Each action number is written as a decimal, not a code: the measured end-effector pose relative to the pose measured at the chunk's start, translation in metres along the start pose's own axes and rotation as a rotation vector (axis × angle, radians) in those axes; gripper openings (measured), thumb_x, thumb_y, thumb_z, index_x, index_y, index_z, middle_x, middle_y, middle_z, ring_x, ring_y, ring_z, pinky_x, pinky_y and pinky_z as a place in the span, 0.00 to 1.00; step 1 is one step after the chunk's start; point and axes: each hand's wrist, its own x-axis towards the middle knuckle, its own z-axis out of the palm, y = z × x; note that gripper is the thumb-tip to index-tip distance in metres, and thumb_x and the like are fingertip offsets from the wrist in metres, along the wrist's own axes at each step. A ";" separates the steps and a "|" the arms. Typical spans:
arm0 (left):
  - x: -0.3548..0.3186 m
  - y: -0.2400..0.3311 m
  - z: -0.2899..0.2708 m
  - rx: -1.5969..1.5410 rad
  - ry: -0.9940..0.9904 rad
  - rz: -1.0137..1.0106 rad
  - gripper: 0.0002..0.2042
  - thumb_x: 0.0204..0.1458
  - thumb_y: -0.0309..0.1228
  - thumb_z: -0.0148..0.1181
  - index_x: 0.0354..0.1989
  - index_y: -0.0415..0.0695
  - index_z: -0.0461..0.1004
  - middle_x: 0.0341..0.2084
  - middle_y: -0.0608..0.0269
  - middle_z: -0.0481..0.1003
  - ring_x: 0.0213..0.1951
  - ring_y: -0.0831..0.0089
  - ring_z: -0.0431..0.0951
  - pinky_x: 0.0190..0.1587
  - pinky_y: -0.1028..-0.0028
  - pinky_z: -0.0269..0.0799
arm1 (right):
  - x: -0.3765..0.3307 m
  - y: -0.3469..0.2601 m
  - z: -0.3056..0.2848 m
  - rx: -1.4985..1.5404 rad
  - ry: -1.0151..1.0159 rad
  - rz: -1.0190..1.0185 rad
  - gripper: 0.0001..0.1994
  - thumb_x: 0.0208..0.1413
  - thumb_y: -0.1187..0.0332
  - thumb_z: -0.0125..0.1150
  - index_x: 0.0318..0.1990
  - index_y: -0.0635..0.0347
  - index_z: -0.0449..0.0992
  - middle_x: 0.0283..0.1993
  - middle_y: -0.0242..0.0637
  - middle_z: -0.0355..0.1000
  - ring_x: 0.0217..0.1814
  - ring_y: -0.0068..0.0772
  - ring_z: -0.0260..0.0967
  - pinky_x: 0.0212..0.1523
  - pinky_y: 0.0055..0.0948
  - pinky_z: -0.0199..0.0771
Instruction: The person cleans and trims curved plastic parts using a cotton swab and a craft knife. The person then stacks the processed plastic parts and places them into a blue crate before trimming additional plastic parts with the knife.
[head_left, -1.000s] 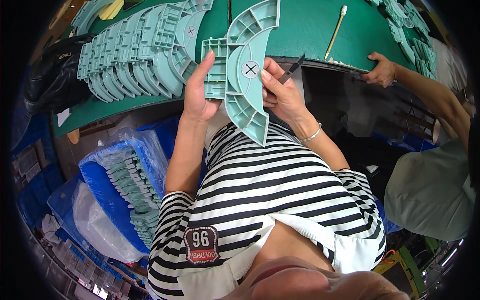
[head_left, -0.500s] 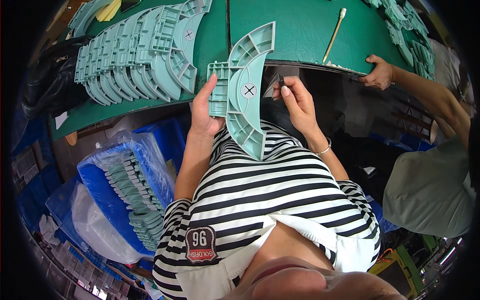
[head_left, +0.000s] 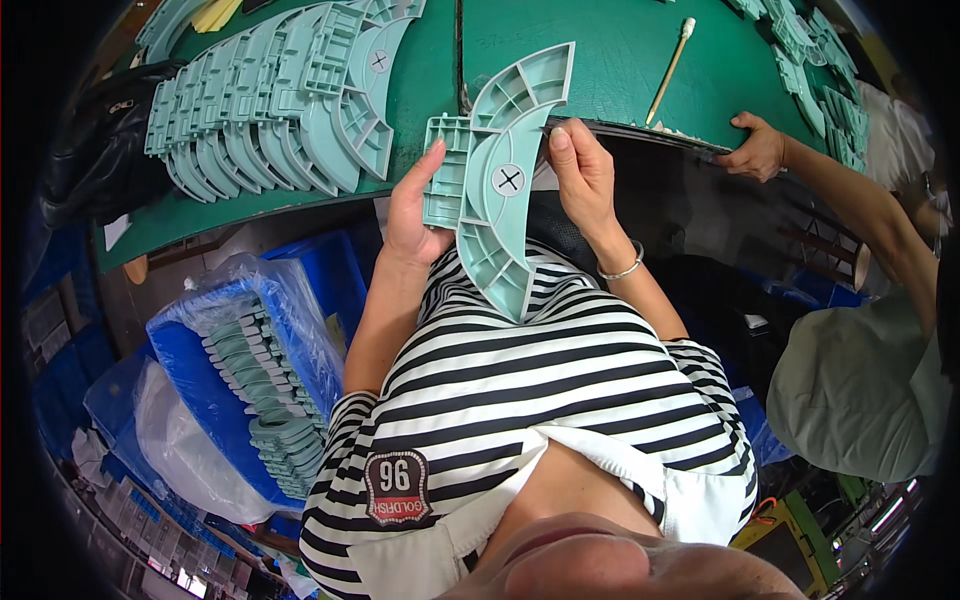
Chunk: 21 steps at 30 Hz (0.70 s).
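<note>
A pale green, curved plastic part [head_left: 487,222] with ribbed compartments and a round disc marked with a cross is held upright before my chest. My left hand [head_left: 412,218] grips it by the boxy ribbed end, thumb on the near face. On the other side, my right hand [head_left: 586,182] is closed at the part's right edge, its fingers pinched together. Whatever those fingers hold is hidden from view. A long row of matching plastic parts [head_left: 270,110] leans together on the green table [head_left: 600,60] to the left.
A wooden stick with a white tip [head_left: 672,70] lies on the table. At the right edge rests another person's hand [head_left: 757,146], near more green parts [head_left: 840,110]. A blue crate [head_left: 205,385] lined with plastic film holds several parts at lower left. A black bag [head_left: 105,150] sits far left.
My right hand has moved up against the part's right edge; the small dark thing pinched in it before is now out of sight. The part has shifted slightly right and tilted.
</note>
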 end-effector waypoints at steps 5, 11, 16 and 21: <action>-0.001 -0.001 0.001 0.007 0.011 -0.012 0.13 0.56 0.33 0.47 0.46 0.40 0.67 0.40 0.58 0.74 0.39 0.69 0.76 0.43 0.70 0.73 | -0.001 -0.007 -0.003 -0.059 -0.072 -0.026 0.13 0.59 0.65 0.48 0.25 0.65 0.65 0.18 0.29 0.55 0.21 0.17 0.50 0.21 0.20 0.53; -0.002 -0.002 -0.004 0.004 0.040 0.007 0.16 0.55 0.34 0.48 0.48 0.38 0.67 0.41 0.55 0.74 0.40 0.66 0.76 0.44 0.67 0.72 | -0.010 -0.017 -0.003 -0.096 -0.156 0.030 0.13 0.58 0.67 0.49 0.25 0.65 0.65 0.18 0.31 0.54 0.20 0.20 0.50 0.20 0.22 0.52; -0.006 -0.001 -0.004 -0.004 0.047 0.024 0.16 0.55 0.34 0.48 0.48 0.37 0.66 0.40 0.55 0.74 0.39 0.65 0.76 0.44 0.67 0.72 | -0.024 -0.026 0.001 -0.118 -0.246 0.024 0.12 0.57 0.68 0.50 0.24 0.65 0.64 0.17 0.35 0.52 0.18 0.25 0.49 0.20 0.25 0.52; -0.008 -0.002 -0.006 -0.010 0.054 0.024 0.15 0.55 0.34 0.48 0.47 0.38 0.66 0.41 0.56 0.73 0.40 0.67 0.75 0.44 0.68 0.71 | -0.036 -0.032 0.001 -0.132 -0.333 0.042 0.11 0.56 0.70 0.49 0.24 0.65 0.64 0.17 0.37 0.54 0.17 0.30 0.52 0.19 0.26 0.53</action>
